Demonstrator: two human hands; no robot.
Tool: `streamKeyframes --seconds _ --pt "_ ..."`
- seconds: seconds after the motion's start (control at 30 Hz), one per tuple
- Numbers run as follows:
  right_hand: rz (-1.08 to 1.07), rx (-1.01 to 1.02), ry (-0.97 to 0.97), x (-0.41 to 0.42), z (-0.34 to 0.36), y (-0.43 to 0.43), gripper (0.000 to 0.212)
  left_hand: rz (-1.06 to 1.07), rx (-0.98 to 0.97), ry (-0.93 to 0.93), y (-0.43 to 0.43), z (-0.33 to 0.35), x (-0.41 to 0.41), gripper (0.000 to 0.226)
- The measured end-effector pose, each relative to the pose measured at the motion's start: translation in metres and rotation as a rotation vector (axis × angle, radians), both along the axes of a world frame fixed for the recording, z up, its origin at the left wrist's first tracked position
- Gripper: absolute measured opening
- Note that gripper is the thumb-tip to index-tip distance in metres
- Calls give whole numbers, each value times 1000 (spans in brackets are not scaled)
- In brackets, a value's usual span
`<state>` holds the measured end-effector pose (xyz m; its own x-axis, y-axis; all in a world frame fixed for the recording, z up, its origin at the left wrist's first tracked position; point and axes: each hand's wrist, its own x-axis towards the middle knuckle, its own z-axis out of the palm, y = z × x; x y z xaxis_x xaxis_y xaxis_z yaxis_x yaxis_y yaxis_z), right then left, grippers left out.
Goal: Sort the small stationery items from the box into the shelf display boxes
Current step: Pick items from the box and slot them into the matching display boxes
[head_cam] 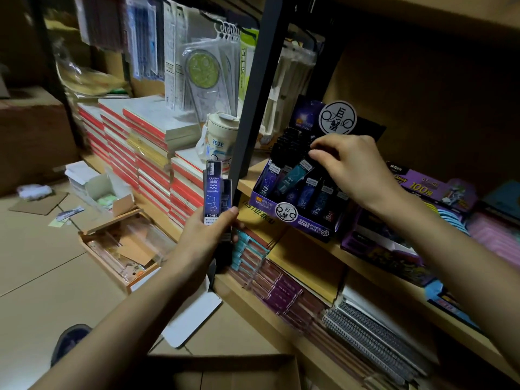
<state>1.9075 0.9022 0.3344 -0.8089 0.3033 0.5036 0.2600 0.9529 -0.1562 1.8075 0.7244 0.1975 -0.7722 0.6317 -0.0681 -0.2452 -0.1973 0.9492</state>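
Observation:
My left hand grips a small stack of dark blue constellation-print lead cases, held upright in front of the black shelf post. A purple display box on the wooden shelf holds rows of matching cases. Over the upper rows of that box, my right hand pinches the top of one dark case with curled fingertips. At the bottom edge of the view lies an open cardboard box, its contents hidden.
Another purple display box stands to the right on the same shelf. Spiral notebooks fill the shelf below. Red-edged notebook stacks sit to the left. An open wooden tray and paper scraps lie on the floor.

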Motion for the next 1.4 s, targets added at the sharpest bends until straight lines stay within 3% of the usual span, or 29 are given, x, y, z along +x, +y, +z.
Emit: streamKeyframes --seconds 0.2,0.37,0.53,0.8,0.87,1.0,1.1,1.3,1.4 --pt "67 -23 -116 -13 -4 1 22 -2 8 17 -2 -3 -6 25" --pt "12 -108 -63 -24 -13 7 23 1 27 26 -1 -2 -4 19" --pt "-1 124 -3 -39 -28 8 19 -38 59 26 -3 2 0 18" --pt "-37 215 51 -23 -35 -11 26 -86 123 -55 -4 7 5 28" --pt "4 33 32 -8 -49 -32 21 -93 156 -91 -3 8 6 32" --pt "89 -707 -145 17 -83 -80 12 -91 218 -160 1 10 9 32" --pt "87 -1088 -102 19 -101 -101 14 -91 219 -178 4 8 11 26" --pt "-10 -1305 166 22 -112 -106 12 -70 122 -78 6 3 10 43" --pt "-20 -1153 262 32 -100 -80 9 -58 37 -7 5 0 7 39"
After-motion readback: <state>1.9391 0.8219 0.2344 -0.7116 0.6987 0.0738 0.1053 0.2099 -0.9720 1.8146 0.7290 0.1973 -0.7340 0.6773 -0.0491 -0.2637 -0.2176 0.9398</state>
